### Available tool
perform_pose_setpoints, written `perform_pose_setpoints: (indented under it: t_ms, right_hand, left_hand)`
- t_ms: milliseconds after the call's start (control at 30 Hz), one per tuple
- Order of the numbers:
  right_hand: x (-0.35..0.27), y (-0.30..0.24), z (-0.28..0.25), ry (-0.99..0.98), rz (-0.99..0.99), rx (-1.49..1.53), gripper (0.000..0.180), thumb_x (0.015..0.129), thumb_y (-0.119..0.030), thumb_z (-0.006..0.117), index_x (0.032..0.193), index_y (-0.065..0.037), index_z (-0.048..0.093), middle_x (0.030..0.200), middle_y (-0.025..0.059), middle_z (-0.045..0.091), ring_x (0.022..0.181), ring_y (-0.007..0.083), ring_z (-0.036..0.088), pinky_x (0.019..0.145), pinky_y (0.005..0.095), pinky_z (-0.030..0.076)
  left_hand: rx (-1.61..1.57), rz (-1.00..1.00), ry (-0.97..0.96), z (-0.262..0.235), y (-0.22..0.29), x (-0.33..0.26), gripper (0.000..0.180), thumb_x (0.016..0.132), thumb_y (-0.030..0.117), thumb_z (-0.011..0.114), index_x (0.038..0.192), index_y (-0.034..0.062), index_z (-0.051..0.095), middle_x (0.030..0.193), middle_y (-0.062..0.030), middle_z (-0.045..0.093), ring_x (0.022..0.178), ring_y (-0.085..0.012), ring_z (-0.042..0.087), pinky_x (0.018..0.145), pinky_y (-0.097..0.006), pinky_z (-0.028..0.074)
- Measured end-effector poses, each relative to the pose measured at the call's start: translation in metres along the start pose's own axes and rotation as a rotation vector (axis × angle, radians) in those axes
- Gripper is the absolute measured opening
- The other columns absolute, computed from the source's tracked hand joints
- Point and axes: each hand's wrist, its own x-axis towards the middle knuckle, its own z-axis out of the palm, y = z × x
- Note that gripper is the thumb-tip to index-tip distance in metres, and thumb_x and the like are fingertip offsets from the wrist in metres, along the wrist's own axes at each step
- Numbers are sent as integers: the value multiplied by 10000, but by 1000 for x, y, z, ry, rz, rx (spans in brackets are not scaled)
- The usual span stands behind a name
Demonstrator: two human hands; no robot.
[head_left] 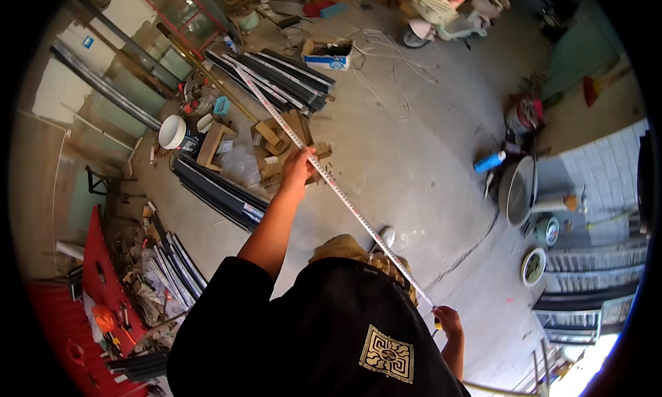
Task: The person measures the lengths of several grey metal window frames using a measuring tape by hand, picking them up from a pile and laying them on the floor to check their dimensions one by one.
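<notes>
A long white tape measure blade with dark and red markings runs diagonally across the view, drawn out in a straight line. My left hand is closed around its edge midway along, the arm stretched forward. Down at the lower right, my right hand pinches the near end of the blade. A bit of yellow shows beside those fingers; most of what is in that palm is hidden. The blade's far end reaches over a stack of dark and white profile strips on the floor.
Left of me lie more dark strips, a white bucket and a red board with tools. Ahead are a cardboard box, loose cable and a scooter. A blue bottle and a large basin stand right.
</notes>
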Motion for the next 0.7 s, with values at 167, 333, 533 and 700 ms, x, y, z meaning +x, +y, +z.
perform_pose_setpoints:
  t_ms: [167, 333, 533, 700]
  right_hand:
    - [80, -157, -48, -154, -151, -168, 327, 919, -340, 697, 855, -23, 741, 746, 2, 655, 667, 96, 542, 631, 275, 435]
    - [104, -261, -41, -173, -256, -286, 308, 909, -321, 715, 852, -21, 752, 701, 14, 638, 629, 103, 541, 590, 295, 443]
    - [243, -387, -74, -214, -379, -394, 268, 926, -293, 709, 891, -32, 761, 798, 30, 713, 743, 109, 630, 703, 294, 501]
    - [253, -468, -106, -179, -251, -277, 251, 919, -275, 706, 902, -28, 747, 790, 27, 701, 741, 119, 618, 729, 278, 477]
  left_hand:
    - [166, -131, -360, 39, -44, -25, 296, 1058, 327, 537, 1148, 71, 653, 959, -35, 674, 855, -149, 667, 806, -308, 551]
    - [64, -346, -570, 67, -79, -79, 370, 1090, 359, 469, 1264, 68, 617, 1115, -77, 675, 1017, -180, 670, 927, -345, 550]
    - [77, -174, -518, 166, -47, 111, 337, 1058, 323, 539, 1081, 28, 700, 930, -45, 688, 858, -122, 648, 804, -274, 529]
    - [54, -129, -310, 202, -6, 182, 345, 1034, 327, 575, 1004, 10, 708, 839, -28, 676, 750, -101, 619, 683, -256, 496]
